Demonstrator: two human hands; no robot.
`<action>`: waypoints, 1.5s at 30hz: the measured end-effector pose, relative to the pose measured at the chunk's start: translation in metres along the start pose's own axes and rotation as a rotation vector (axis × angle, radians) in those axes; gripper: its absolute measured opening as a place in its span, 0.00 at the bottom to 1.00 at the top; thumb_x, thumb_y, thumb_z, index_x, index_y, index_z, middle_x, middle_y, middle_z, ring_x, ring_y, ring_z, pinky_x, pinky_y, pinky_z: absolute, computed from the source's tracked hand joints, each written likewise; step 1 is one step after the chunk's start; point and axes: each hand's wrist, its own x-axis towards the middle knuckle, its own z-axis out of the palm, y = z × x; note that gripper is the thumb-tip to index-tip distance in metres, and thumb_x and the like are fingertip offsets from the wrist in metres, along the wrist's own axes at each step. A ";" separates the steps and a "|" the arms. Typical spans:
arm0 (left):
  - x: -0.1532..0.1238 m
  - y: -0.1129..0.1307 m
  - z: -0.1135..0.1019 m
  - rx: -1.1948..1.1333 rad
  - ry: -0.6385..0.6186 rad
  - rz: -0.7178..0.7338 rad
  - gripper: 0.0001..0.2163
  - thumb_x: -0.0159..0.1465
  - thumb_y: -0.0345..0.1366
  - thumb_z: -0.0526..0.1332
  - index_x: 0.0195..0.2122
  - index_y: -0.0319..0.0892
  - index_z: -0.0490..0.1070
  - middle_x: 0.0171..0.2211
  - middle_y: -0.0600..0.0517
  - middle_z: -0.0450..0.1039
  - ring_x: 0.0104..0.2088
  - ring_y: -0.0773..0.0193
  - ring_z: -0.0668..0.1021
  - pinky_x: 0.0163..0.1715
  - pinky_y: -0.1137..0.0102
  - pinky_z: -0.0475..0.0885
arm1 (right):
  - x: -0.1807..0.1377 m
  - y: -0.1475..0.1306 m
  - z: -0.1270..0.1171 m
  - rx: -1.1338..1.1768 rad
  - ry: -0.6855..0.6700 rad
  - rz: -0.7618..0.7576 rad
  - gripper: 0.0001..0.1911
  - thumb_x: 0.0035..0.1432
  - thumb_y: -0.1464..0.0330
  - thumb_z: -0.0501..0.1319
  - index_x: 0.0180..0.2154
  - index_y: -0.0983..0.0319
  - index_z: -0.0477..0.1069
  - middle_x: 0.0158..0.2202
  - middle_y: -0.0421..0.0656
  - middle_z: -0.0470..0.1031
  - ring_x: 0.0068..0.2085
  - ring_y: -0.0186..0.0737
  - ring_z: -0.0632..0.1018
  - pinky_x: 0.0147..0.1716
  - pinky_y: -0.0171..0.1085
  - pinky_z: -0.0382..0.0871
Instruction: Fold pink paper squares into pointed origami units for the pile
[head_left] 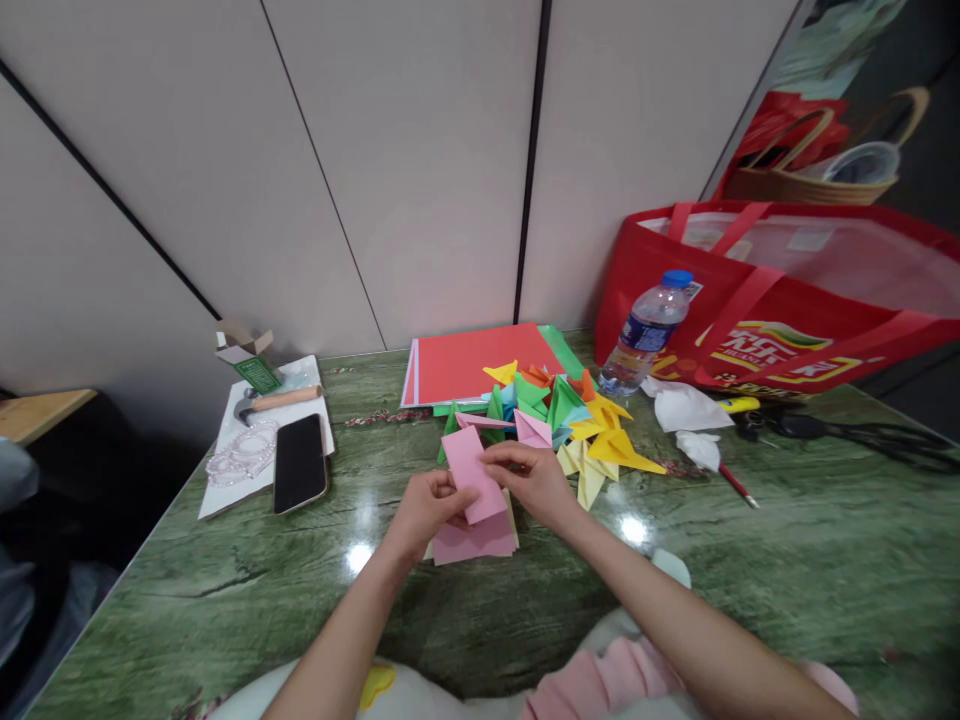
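Between my two hands is a pink sheet of paper, a narrow upright rectangle that looks folded. My left hand pinches its lower left edge, thumb on top. At the right edge, the fingers of my right hand close on the paper. Beneath it lies a small stack of pink and cream paper on the green table. Just beyond my hands is a pile of folded paper shapes in green, yellow, orange, pink and blue.
Behind the pile lie red and other coloured sheets. To the right are a water bottle, a red bag, crumpled tissue, a pencil and black scissors. A phone, hammer and small box are left.
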 end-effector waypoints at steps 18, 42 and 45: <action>-0.004 0.002 0.000 0.033 -0.098 -0.101 0.16 0.40 0.40 0.71 0.23 0.34 0.70 0.18 0.47 0.76 0.17 0.63 0.77 0.19 0.72 0.72 | -0.001 -0.006 0.001 0.001 0.050 -0.024 0.06 0.48 0.70 0.61 0.31 0.60 0.76 0.33 0.44 0.77 0.34 0.38 0.76 0.30 0.34 0.70; 0.002 0.003 -0.006 -0.066 0.100 0.095 0.15 0.44 0.41 0.69 0.26 0.33 0.74 0.18 0.50 0.74 0.19 0.65 0.74 0.21 0.72 0.70 | -0.002 -0.010 0.002 -0.010 -0.061 -0.066 0.05 0.49 0.69 0.62 0.31 0.61 0.76 0.32 0.45 0.77 0.36 0.41 0.76 0.34 0.37 0.71; 0.002 0.004 -0.006 -0.073 0.101 0.108 0.15 0.43 0.41 0.69 0.28 0.34 0.75 0.20 0.50 0.75 0.20 0.65 0.75 0.22 0.73 0.70 | -0.002 -0.010 0.002 -0.002 -0.062 -0.075 0.05 0.50 0.69 0.62 0.31 0.61 0.76 0.32 0.45 0.77 0.35 0.40 0.76 0.34 0.37 0.71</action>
